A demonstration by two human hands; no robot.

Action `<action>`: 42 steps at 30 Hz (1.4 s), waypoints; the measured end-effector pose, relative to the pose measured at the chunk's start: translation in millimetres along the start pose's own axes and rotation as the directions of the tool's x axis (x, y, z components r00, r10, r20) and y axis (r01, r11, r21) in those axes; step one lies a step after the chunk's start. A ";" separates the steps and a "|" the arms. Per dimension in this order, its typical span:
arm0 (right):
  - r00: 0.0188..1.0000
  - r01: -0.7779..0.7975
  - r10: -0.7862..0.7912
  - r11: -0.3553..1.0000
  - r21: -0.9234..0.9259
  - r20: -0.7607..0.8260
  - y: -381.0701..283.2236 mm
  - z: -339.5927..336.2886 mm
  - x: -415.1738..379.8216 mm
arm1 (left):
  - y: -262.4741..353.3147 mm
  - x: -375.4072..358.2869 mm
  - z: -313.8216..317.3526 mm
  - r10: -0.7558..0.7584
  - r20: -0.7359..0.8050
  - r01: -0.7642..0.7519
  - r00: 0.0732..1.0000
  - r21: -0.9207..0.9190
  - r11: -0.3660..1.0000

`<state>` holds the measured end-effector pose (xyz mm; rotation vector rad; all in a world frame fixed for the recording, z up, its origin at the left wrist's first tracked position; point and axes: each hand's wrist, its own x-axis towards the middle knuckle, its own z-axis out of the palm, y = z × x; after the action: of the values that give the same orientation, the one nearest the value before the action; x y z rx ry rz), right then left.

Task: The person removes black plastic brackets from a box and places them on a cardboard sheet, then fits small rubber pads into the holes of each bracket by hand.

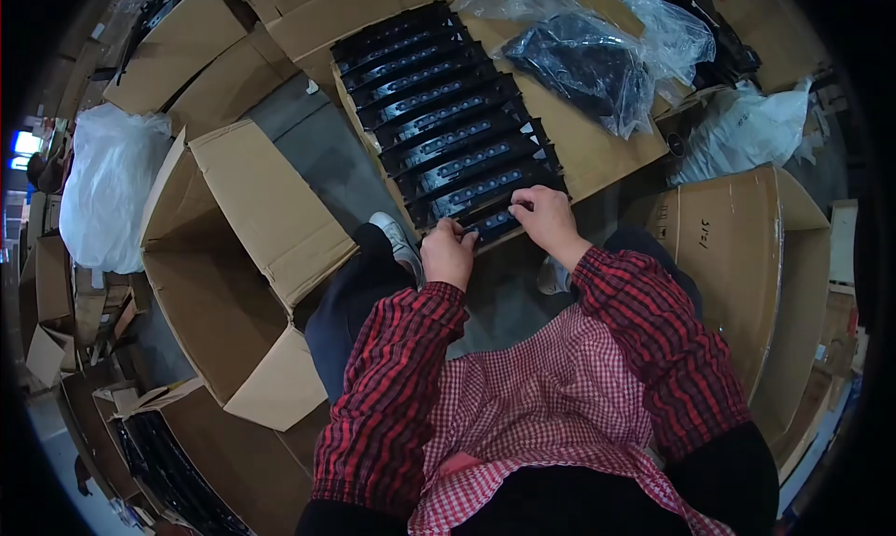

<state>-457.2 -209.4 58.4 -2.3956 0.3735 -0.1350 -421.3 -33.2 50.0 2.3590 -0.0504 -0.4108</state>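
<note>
At near edge of cardboard sheet | my left hand and right hand pinch nearest black strip (row end) | open box left

Just beyond each hand lie glossy black strips on brown cardboard, while behind the hands the sleeves are red-and-black plaid, the apron red-and-white gingham, and far to the left hand's side sits a white bag.
</note>
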 end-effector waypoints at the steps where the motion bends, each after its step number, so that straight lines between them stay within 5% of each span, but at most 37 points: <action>1: 1.000 -0.011 0.011 1.000 -0.004 -0.010 -0.3 0.7 0.0 | -1.0 -0.3 -0.1 -0.002 0.004 0.002 1.000 0.003 1.000; 10: 0.995 -0.070 0.086 0.969 -0.236 0.057 -1.8 -2.4 1.4 | -4.0 -6.8 -10.5 0.177 -0.008 -0.175 0.984 0.110 0.978; 14: 0.999 -0.015 0.028 0.954 -0.299 0.041 -14.6 -19.0 1.1 | -6.7 -13.3 1.2 0.397 0.031 -0.398 0.917 0.126 0.909; 15: 0.993 0.053 -0.024 0.965 -0.258 0.115 -8.7 -20.9 -0.2 | -8.7 -14.3 6.6 0.508 0.043 -0.508 0.860 0.159 0.846; 20: 0.942 0.284 -0.247 0.947 -0.150 0.228 14.3 -7.4 -17.5 | -9.6 -18.6 19.4 0.506 0.089 -0.513 0.858 0.224 0.829; 23: 0.885 0.436 -0.339 0.843 -0.314 0.320 10.5 -2.5 -22.4 | -9.1 -17.5 19.7 0.477 0.157 -0.502 0.865 0.296 0.813; 26: 0.905 0.409 -0.335 0.855 -0.320 0.262 3.2 -6.2 -16.1 | 0.5 -11.5 11.4 0.502 0.115 -0.514 0.857 0.258 0.818; 29: 0.949 0.238 -0.159 0.927 -0.290 0.272 -5.5 -23.6 -3.1 | 16.6 -2.3 -14.8 0.372 0.093 -0.383 0.923 0.167 0.908; 31: 0.973 0.226 -0.216 0.963 -0.147 0.080 -8.5 -29.8 2.0 | 14.9 13.8 -24.2 0.477 -0.015 -0.467 0.879 0.181 0.866; 38: 0.977 -0.049 0.104 0.959 -0.278 0.186 -3.1 -20.9 -1.2 | 8.1 63.9 -29.0 0.593 -0.034 -0.577 0.805 0.190 0.794; 40: 0.932 -0.229 0.190 0.968 0.097 0.310 -3.5 -10.9 -4.2 | 7.3 66.5 -21.3 0.598 -0.003 -0.586 0.801 0.202 0.785; 42: 0.929 -0.257 0.214 0.960 0.114 0.301 8.3 8.5 -4.2 | 6.7 62.6 -16.9 0.529 0.043 -0.521 0.847 0.253 0.815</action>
<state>-461.5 -208.7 46.6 -2.1588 0.4918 0.2819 -356.2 -36.5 48.7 2.4678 -0.7712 -0.0951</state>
